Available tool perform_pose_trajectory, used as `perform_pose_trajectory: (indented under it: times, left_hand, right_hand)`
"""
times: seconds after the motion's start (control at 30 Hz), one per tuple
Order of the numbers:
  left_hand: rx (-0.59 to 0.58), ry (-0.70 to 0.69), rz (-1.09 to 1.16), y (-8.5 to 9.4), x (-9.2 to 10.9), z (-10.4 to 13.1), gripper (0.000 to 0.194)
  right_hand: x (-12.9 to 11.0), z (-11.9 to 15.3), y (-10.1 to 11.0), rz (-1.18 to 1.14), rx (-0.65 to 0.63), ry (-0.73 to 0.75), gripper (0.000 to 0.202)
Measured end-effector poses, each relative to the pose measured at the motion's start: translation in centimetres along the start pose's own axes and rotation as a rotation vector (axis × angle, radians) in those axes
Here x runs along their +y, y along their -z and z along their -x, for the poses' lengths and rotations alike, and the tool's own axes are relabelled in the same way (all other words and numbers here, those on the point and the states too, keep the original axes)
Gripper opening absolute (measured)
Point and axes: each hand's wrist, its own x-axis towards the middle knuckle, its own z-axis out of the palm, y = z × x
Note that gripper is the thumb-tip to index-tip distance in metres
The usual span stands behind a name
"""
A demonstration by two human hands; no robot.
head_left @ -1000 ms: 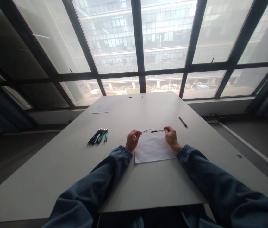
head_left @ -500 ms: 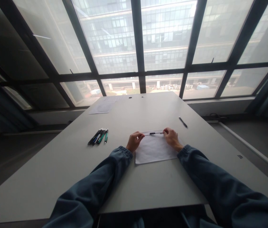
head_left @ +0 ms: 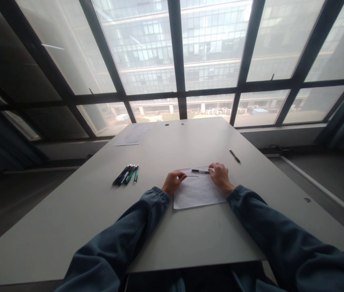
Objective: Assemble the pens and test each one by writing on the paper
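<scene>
Head view: two bare hands, in blue sleeves, are over one white sheet of paper [head_left: 200,194] on a pale worktop [head_left: 178,235]. The left hand [head_left: 173,182] has a narrow grip, fingertips pinching one thin dark rod [head_left: 193,176] that points right above the sheet. The right hand [head_left: 219,177] has its grip on one end of one pen [head_left: 195,170]; the pen's black section points left, just beyond the rod and roughly parallel, with a small gap between them. To the left is one cluster of pens [head_left: 124,175], too tightly packed to count, with one green pen [head_left: 136,174] at its right edge. One dark pen [head_left: 235,156] lies alone, beyond the right hand.
</scene>
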Motion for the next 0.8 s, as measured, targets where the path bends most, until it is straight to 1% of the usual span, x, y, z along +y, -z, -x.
perform_pose_trajectory:
  times: [0.07,0.13,0.23,0.33,0.43,0.67,0.8]
  left_hand:
    - [0.003,0.004,-0.002,0.0,0.0,0.0,0.029]
    - [0.004,0.0,-0.003,0.0,0.1,0.0,0.029]
    - [-0.002,-0.033,0.009,0.0,0.3,0.0,0.027]
    - [-0.008,-0.07,0.026,0.0,0.5,0.0,0.025]
    - [-0.01,-0.084,0.037,0.1,0.5,0.0,0.025]
    - [-0.019,-0.087,0.121,-0.2,0.2,0.1,0.022]
    - [-0.032,-0.094,0.107,-0.3,0.4,0.1,0.019]
  right_hand:
    - [-0.5,0.2,0.3,-0.054,0.064,0.077,0.014]
    - [-1.2,0.4,0.5,-0.143,0.077,0.21,0.017]
    - [-2.0,0.9,0.6,-0.268,-0.005,0.424,0.017]
    - [-2.5,1.3,0.4,-0.302,-0.121,0.552,0.012]
    - [-2.4,1.4,0.1,-0.308,-0.165,0.573,0.008]
    - [-2.2,1.3,0.1,-0.345,-0.134,0.55,0.014]
    - [-2.1,1.3,0.1,-0.329,-0.09,0.519,0.013]
